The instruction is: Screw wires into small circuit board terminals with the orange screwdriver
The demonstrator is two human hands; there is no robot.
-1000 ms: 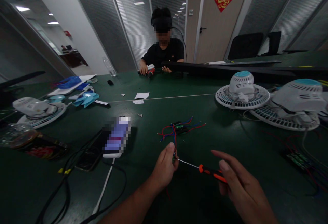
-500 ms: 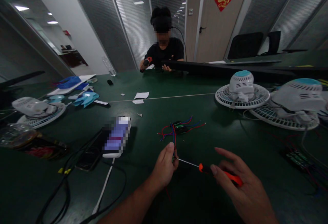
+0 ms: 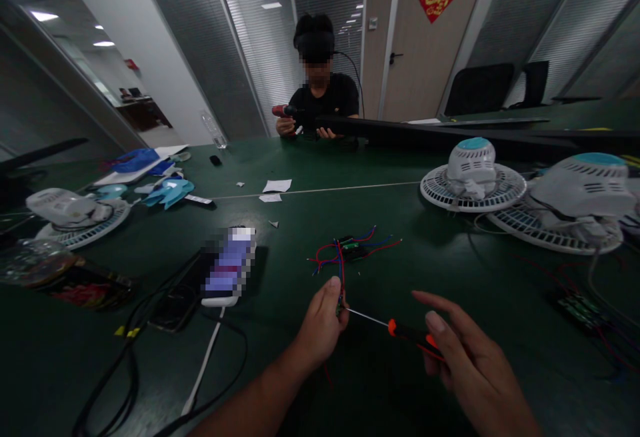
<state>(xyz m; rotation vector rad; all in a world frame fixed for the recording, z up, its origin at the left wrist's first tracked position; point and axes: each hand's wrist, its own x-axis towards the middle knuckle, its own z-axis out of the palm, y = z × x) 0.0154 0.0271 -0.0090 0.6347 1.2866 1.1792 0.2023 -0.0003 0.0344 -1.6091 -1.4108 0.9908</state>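
Between the thumb and fingers of my left hand (image 3: pixel 323 324) is a small circuit board (image 3: pixel 341 304), mostly hidden, with red and blue wires. The tip of a screwdriver (image 3: pixel 413 336) with an orange and black handle meets this board from the right. My right hand (image 3: pixel 470 357) is closed around the rear of the handle, its index finger stretched out above. Just beyond my left hand, another wired circuit board (image 3: pixel 354 249) lies on the dark green table (image 3: pixel 280 257), its red and blue leads spread out.
Left of my hands lie a lit phone (image 3: pixel 230 264), black cables and a drink bottle (image 3: pixel 60 277). White fan units (image 3: pixel 473 177) stand at the right, near more wired boards (image 3: pixel 580 310). Across the table, a person (image 3: pixel 325 90) holds a red and black power drill (image 3: pixel 285 111).
My right hand's fingers have shifted around the screwdriver handle, which has turned. My left hand stays in place. The person opposite has swung the drill to point sideways.
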